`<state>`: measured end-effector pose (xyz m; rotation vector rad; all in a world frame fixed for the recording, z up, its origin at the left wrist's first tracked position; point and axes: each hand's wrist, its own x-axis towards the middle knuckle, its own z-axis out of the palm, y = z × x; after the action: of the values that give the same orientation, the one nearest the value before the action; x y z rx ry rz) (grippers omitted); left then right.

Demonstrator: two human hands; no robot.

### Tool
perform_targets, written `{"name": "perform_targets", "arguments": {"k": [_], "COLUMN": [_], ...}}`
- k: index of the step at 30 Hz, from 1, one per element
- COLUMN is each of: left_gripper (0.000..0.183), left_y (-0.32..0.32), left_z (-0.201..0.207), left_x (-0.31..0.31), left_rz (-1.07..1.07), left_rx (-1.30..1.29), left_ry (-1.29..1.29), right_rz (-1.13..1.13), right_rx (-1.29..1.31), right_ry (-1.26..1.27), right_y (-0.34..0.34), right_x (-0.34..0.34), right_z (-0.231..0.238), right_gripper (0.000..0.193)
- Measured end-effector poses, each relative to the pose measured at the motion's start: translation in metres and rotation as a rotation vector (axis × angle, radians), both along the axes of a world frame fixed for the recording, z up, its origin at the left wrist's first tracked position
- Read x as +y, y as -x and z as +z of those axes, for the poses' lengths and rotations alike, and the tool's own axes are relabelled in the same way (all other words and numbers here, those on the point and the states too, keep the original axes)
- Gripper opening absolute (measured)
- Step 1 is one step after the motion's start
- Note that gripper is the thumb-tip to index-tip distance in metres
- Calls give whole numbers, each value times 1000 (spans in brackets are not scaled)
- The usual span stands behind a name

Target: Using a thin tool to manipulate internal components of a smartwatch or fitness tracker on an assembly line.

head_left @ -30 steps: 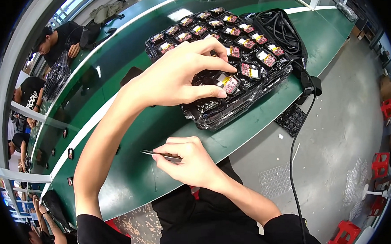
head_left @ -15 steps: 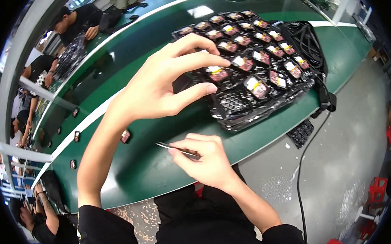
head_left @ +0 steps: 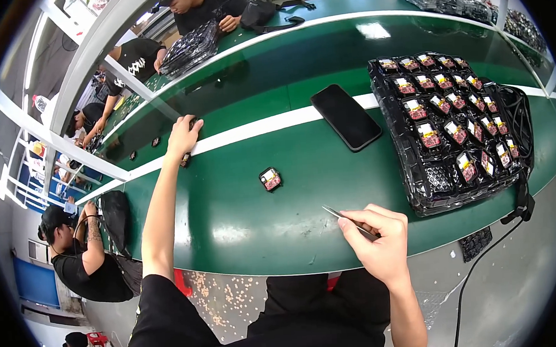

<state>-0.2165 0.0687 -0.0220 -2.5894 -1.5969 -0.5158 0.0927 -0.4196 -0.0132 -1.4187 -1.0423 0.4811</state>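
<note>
My left hand [head_left: 184, 137] is stretched to the far left, by the white strip of the table. Its fingers close around a small dark square device [head_left: 192, 122], mostly hidden by them. Under the wrist shows another small device [head_left: 185, 159]. In my right hand [head_left: 382, 237] is a pair of metal tweezers [head_left: 331, 211], pinched between thumb and fingers, tips pointing up and left over the green tabletop. Between the hands lies one small black device [head_left: 270, 179] with a pink and white face. A black tray [head_left: 439, 186] at right bears several rows of such devices.
A black phone [head_left: 347, 118] lies beyond my right hand, left of the tray. Black cables [head_left: 510, 111] bunch behind the tray's right side. Two more small devices [head_left: 155, 142] sit beyond the white strip. Co-workers [head_left: 203, 11] sit at the far side and left.
My left hand has gone from above the tray to the far left and closed on a small device. The view has turned left. The tweezers stay in my right hand.
</note>
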Motion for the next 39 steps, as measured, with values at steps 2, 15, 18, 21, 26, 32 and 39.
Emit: {"name": "perform_targets", "arguments": {"k": [2,15,18,21,26,32,39], "left_gripper": [40,54,66,72,75,75,58], "left_y": [-2,-111,-117,-117,-118,-119,-112], "left_z": [2,55,30,28,9,15,13], "left_x": [-3,-280,-296,-295,-293,-291,-288], "left_rz": [-81,-1106,-1185,-1146,-1106,-1096,-1087], "left_rx": [-39,-198,-186,-352,-293,-297,-241], "left_ry": [-50,432,610,615,382,442,457], "right_rz": [-7,-149,-131,-133,-126,-110,-43], "right_rx": [-22,134,122,93,82,24,-22], "right_ry": [40,-43,7,35,61,80,69], "right_y": [1,-1,1,1,1,1,1], "right_x": [-1,1,2,1,6,2,2], "right_z": [-1,-14,-9,-9,-7,-8,-11], "right_gripper": [14,16,16,15,14,16,17]}}
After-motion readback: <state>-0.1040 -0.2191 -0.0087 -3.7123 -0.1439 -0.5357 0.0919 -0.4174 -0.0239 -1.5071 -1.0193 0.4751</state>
